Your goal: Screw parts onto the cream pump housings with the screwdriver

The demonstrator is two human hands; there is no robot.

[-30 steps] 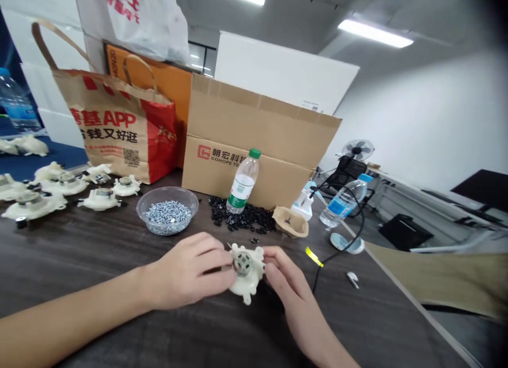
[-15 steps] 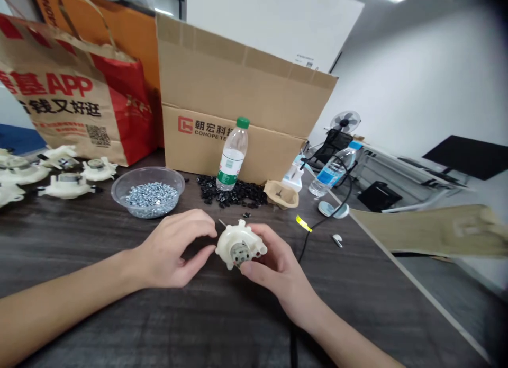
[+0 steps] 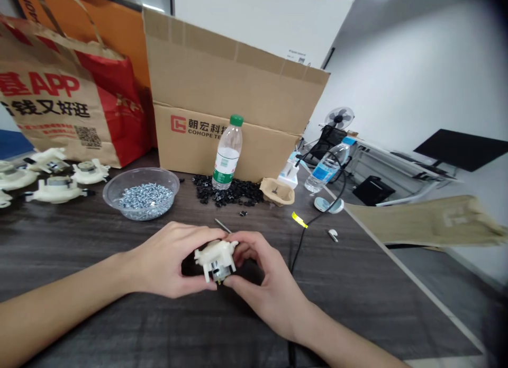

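Observation:
Between my two hands is a cream-white plastic housing with a small metal motor [image 3: 216,256], held a little above the dark table. My left hand [image 3: 173,258] grips it from the left, thumb below and fingers behind. From the right, my right hand [image 3: 266,280] pinches it between thumb and fingers. The motor end is turned down toward me. Just behind the hands a thin metal rod [image 3: 223,225] lies partly hidden. A clear plastic bowl of silver screws [image 3: 146,196] stands beyond my left hand.
Several similar white motor housings [image 3: 59,189] lie at the left. Small black parts [image 3: 238,192] are heaped around a green-capped bottle [image 3: 227,159] before a cardboard box [image 3: 238,92]. A brown paper tray [image 3: 278,192], a blue-capped bottle [image 3: 327,167] and a black cable [image 3: 298,246] are at the right.
My left hand has closed on the motor housing. The housing has turned and shifted slightly left and down, its motor now facing lower. My right hand still holds it.

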